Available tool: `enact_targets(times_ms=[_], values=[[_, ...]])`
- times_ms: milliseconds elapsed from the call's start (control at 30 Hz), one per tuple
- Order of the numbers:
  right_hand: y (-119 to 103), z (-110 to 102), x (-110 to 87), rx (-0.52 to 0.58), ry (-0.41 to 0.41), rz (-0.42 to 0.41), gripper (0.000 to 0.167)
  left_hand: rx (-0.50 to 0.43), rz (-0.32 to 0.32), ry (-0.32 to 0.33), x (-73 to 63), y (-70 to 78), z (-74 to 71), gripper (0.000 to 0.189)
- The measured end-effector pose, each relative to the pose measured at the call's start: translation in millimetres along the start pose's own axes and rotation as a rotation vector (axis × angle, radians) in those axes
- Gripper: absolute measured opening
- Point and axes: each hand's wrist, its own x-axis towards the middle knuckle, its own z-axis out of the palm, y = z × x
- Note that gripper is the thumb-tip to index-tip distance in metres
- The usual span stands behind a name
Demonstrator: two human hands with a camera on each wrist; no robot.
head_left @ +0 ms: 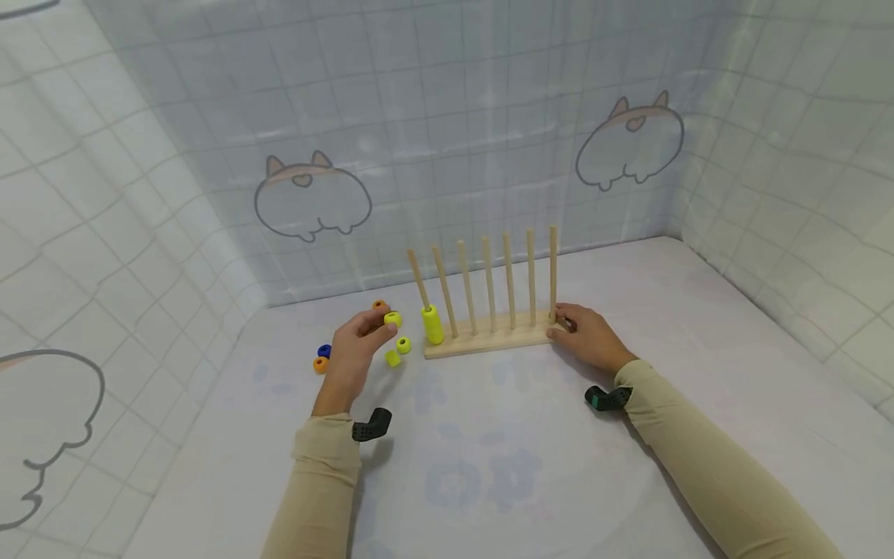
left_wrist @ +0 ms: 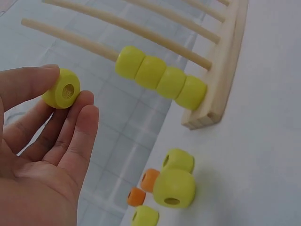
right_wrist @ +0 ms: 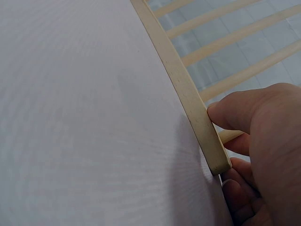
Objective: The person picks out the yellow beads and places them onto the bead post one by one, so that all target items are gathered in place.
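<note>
Between thumb and fingers my left hand (head_left: 351,352) pinches a yellow bead (left_wrist: 62,88), its hole showing in the left wrist view. The bead is held up off the table, left of the wooden peg rack (head_left: 496,340). Several yellow beads (head_left: 432,325) are stacked on the rack's leftmost peg (left_wrist: 70,38); the other pegs are bare. At the rack's right end my right hand (head_left: 592,338) grips the base (right_wrist: 207,136), thumb on the near side and fingers curled behind, close around the last peg (head_left: 553,272).
Loose yellow beads (head_left: 403,345) lie on the table just left of the rack. Orange beads (head_left: 320,365) and a blue bead (head_left: 324,351) lie beside and behind my left hand. A patterned cloth wall (head_left: 454,140) rises behind the rack.
</note>
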Motion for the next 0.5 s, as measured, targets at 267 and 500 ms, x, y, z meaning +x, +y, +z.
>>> enact_targets(times_ms=[267,500], values=[[-2.4,-0.5,-1.8,0.009,-0.002,0.003,0.049,-0.017,0.001,-0.002,4.0,4.9,2.5,0.048],[-4.2,-0.3,-1.6,0.002,0.002,-0.005,0.048,0.001,-0.001,0.006,6.1,8.0,2.8,0.051]])
